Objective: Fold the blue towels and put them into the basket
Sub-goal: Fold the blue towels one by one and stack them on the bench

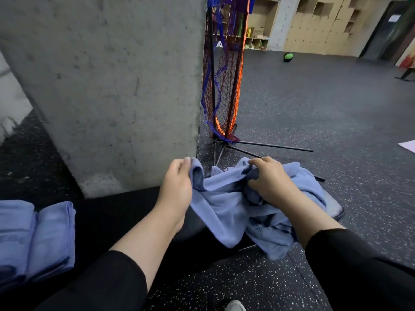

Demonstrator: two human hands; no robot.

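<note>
While a concrete pillar [107,86] is standing close ahead, the left hand [177,182] and right hand [269,178] are pinching a crumpled blue towel [224,209] between curled fingers over the black tabletop [116,212]. Two folded towels [36,239] are lying at far left, and a netted stand [224,86] is leaning beside the pillar.

Two hands [177,182] [269,176], two folded towels [13,239] [52,239], one crumpled towel heap [224,209], one green ball [287,56].

**Both hands closed on cloth**

Both forearms reach forward, bare below black sleeves pushed up toward the elbows. The left hand [177,182] is raised with its back to the camera, thumb and fingers pinching the towel [221,212] at an edge. The right hand [268,178] lies palm down, fingers curled into the bunched cloth.
</note>
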